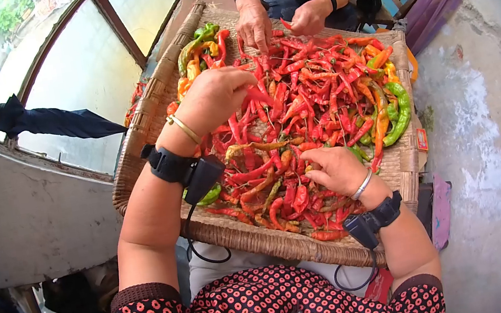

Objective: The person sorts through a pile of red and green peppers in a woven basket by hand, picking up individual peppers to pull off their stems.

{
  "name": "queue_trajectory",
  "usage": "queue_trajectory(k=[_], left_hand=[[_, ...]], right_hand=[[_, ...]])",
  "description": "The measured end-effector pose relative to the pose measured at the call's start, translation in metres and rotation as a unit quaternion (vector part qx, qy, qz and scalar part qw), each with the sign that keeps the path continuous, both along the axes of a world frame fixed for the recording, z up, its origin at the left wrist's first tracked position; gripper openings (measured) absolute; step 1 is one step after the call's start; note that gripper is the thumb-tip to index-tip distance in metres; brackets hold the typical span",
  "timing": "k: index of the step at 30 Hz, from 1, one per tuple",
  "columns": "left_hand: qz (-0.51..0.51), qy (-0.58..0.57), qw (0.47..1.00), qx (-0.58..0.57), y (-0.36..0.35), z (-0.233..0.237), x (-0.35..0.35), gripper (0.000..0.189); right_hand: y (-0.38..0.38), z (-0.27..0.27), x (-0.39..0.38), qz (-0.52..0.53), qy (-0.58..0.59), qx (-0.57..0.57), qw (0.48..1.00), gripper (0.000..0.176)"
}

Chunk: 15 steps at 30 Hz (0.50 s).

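A wide woven tray lies before me, heaped with red chili peppers. My left hand is over the left part of the heap, its fingers closed on a red chili pepper that points right. My right hand is low over the near right side of the heap. Its thumb and fingers are drawn together; whatever is between them is hidden. A long yellowish-brown pepper lies between my hands.
Across the tray, a person's hands work among the peppers. Green and orange peppers line the right rim, with more green ones at the far left corner. A folded umbrella is at left, a wall at right.
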<state>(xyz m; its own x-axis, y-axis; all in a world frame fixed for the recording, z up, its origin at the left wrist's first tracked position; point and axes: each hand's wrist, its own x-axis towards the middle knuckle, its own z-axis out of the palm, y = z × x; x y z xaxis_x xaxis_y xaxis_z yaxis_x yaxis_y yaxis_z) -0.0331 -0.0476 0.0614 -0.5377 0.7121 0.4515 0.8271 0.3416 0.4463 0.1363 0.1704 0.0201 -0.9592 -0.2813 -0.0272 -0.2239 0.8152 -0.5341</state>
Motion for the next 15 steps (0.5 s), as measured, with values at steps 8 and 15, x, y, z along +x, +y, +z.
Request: queue_trajectory(k=[8, 15], left_hand=[[0.044, -0.062, 0.96, -0.269, 0.009, -0.036, 0.005, 0.022], [-0.091, -0.117, 0.911, -0.385, 0.017, -0.044, 0.026, 0.021]], right_hand=[[0.002, 0.001, 0.001, -0.005, -0.009, -0.008, 1.0, 0.028], [0.01, -0.009, 0.001, -0.002, -0.01, 0.019, 1.0, 0.029]])
